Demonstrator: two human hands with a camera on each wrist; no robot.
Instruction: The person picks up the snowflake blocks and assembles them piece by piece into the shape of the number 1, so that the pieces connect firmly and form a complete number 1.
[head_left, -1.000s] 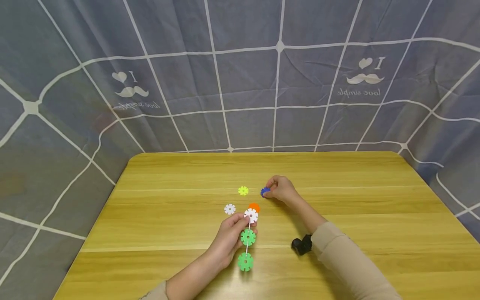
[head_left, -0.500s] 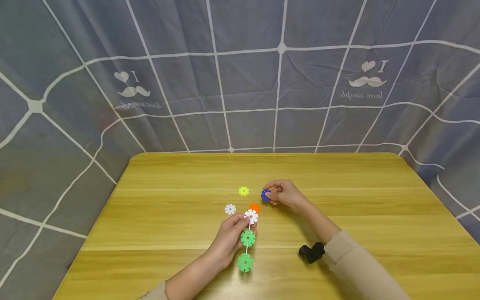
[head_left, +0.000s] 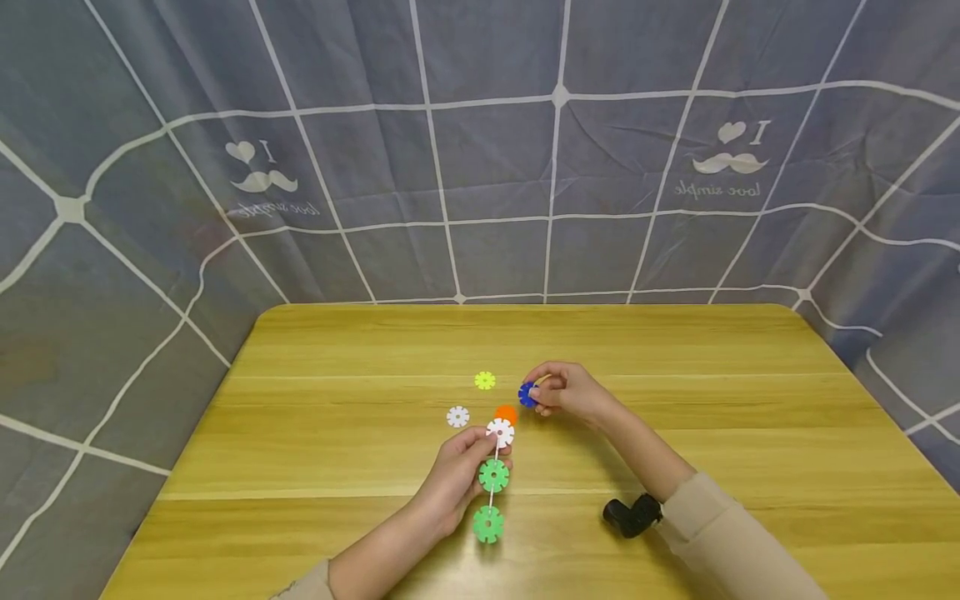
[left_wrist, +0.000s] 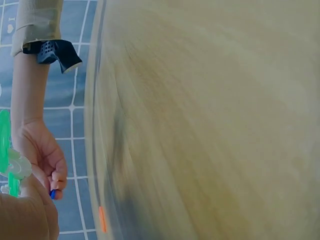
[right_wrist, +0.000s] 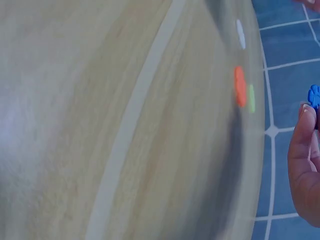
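Wooden surface (head_left: 675, 367) is lying below; the right hand (head_left: 572, 393), its fingers pinching the blue disc (head_left: 525, 397) aloft, is edging toward the disc chain (head_left: 500, 480) the left hand (head_left: 458, 468) is gripping, so their gap is narrowing.

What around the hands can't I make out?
Head view: part of the orange disc, covered by the held white disc.
Head view: part of the blue disc, covered by the right hand.
Left wrist view: part of the left hand, past the left and bottom edges.
Right wrist view: part of the right hand, past the right edge.
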